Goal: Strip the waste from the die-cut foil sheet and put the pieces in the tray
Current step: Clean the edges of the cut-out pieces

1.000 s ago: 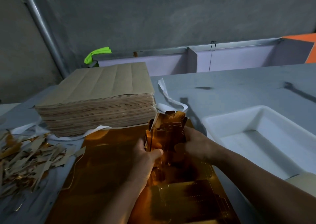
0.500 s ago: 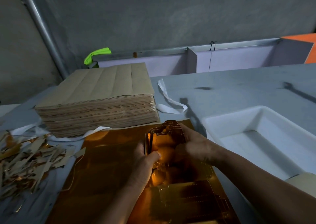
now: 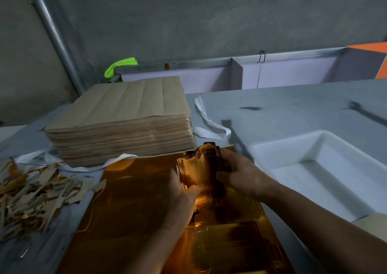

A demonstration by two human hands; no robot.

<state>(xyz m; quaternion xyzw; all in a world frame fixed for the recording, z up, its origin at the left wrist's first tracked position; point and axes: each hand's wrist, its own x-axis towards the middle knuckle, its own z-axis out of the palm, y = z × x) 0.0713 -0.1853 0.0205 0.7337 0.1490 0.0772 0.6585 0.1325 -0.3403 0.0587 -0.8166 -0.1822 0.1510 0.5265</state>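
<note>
- Two hands hold one bundle of gold die-cut pieces upright over the far end of the foil sheet. Its stepped top edges and dashed crease lines face the camera.
- Left hand: fingers curl behind the bundle's left edge and the thumb presses on its front face, so it grasps the bundle.
- Right hand: wrapped round the bundle's right edge with the thumb on the front, likewise grasping it.
- Foil sheet: lies flat on the table beneath both forearms. Die-cut outlines show in its near right part.
- Tray: white and rectangular, to the right of the sheet, near the right hand.
- Stack of brown sheets: stands just behind the foil sheet's far edge, left of the bundle.
- White strap: loops on the table beside the stack's right side.
- Scrap heap: brown and gold strips piled at the left edge of the view, beside the foil sheet.
- Background: a grey wall with a slanting metal pipe and a bright green item behind the stack.
</note>
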